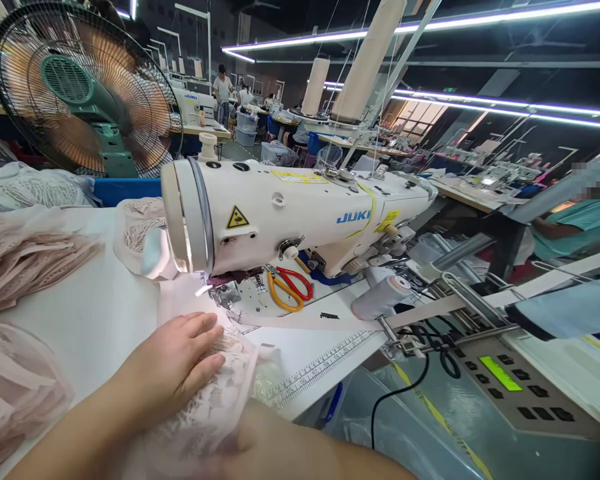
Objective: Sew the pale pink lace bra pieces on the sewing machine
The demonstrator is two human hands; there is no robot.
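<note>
A pale pink lace fabric piece (215, 393) lies in front of the sewing machine (280, 207), and its far part runs under the machine's head. My left hand (180, 360) rests on the lace, palm down, fingers stretched out and a little apart. At the bottom edge, my right hand (245, 440) is at the near end of the lace; it is blurred and its fingers are hidden. Beside the needle area, clippers with red and orange handles (290, 289) lie on the machine bed. A thin pale strip (320, 323) crosses the table to the right.
Piles of pink lace pieces (25, 253) cover the left of the white table (115, 320). A large fan (85, 93) stands behind. To the right are a grey thread spool (381, 298), a metal strip guide (480, 300) and a control panel (510, 380). Other people work farther back.
</note>
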